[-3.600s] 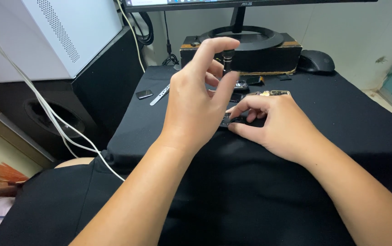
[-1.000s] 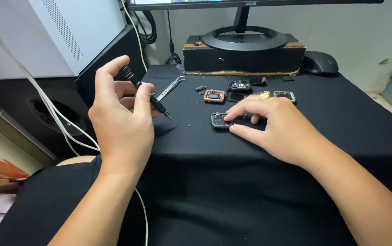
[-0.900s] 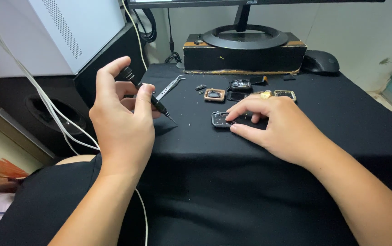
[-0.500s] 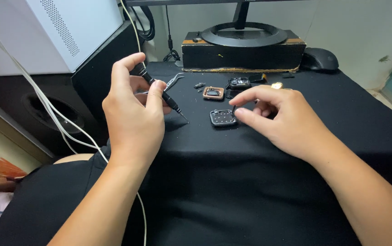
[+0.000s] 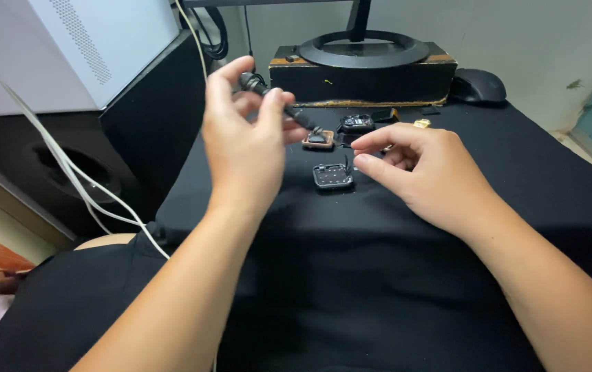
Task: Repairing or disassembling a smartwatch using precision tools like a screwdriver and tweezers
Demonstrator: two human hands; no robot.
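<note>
At frame centre the left hand [image 5: 244, 148] pinches a small screwdriver [image 5: 279, 103] while the right hand [image 5: 423, 172], fingers loosely curled and empty, hovers beside the dark square casing [image 5: 332, 176], which could slide unpinned.

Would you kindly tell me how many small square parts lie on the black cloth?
3: a dark one nearest the right hand, a brown-rimmed one under the screwdriver tip, a black one behind. Others may be hidden.

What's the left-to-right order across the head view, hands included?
White cable → white computer case → left hand holding the screwdriver → dark square part → right hand → black mouse.
</note>
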